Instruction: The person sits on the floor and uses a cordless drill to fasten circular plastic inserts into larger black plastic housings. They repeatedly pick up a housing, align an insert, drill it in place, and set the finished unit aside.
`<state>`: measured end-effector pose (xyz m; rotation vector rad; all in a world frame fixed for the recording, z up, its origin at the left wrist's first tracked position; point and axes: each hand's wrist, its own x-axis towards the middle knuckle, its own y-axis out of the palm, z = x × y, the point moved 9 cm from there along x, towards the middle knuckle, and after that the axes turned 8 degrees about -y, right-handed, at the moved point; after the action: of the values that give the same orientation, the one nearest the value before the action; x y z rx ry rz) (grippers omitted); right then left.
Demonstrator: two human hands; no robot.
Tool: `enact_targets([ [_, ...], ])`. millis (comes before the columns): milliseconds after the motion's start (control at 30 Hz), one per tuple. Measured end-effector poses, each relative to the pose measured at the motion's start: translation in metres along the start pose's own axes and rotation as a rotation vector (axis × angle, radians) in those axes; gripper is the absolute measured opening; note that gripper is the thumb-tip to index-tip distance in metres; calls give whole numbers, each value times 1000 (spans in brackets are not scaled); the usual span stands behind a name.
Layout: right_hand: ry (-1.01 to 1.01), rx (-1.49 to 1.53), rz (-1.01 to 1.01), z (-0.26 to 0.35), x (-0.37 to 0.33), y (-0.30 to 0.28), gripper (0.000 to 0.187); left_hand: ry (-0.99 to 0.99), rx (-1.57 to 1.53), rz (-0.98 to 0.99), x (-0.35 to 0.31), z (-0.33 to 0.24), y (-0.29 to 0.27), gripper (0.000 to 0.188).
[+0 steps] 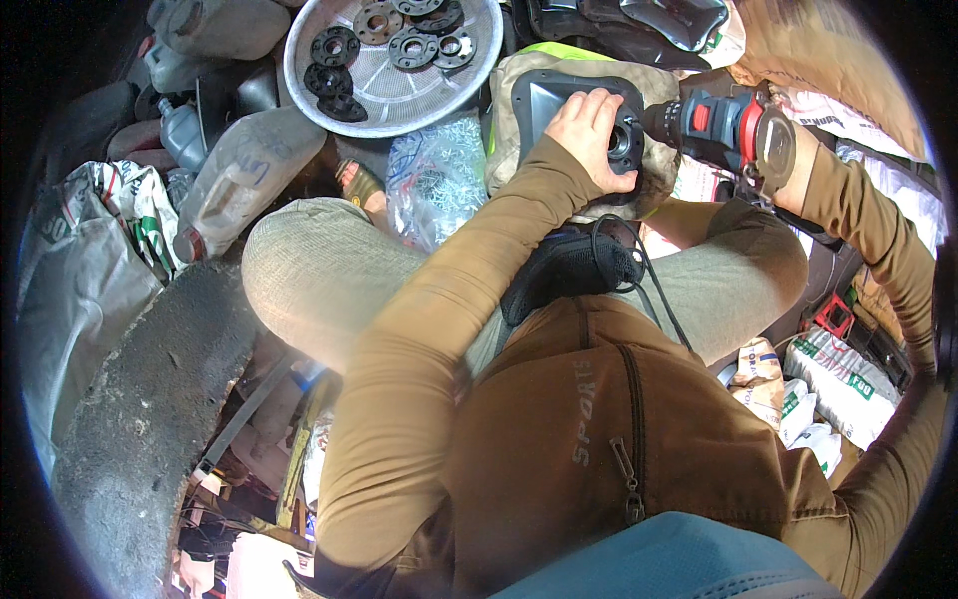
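A black plastic part (544,100) with a square, funnel-like hollow and a round black flange (621,142) at its right side rests on a dirty beige padded cloth (504,80) in front of my crossed legs. My left hand (589,130) grips it, with fingers over its top and the thumb beside the flange. From the right, my right hand (796,185) holds a blue, black and red power drill (714,125), its nose close against the flange. The drill hides most of that hand's fingers. Whether a screw sits at the tip cannot be seen.
A round mesh basket (299,85) holds several black and brownish flanges. Below it lies a clear bag of small metal fasteners (439,185). Plastic jugs (249,170) crowd the left, beside a rough dark slab (150,399). More black plastic parts (679,20) lie at the far side.
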<state>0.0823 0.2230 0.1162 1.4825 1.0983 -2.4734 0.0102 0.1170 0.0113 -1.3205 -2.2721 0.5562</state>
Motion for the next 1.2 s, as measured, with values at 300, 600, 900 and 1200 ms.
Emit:
enact_targets([
  [300,-24,-7,-11,4,2,-4,42,-12,7,6,-2,0,1,86],
  [600,-109,90,-153,-6,-29,-7,43,-23,14,18,-3,2,0,89],
  [900,-127,336,-338,-76,-145,37,44,-62,-19,14,1,9,-19,115],
  [1200,-42,616,-300,-191,-163,181,56,-188,195,-113,18,54,-120,29],
])
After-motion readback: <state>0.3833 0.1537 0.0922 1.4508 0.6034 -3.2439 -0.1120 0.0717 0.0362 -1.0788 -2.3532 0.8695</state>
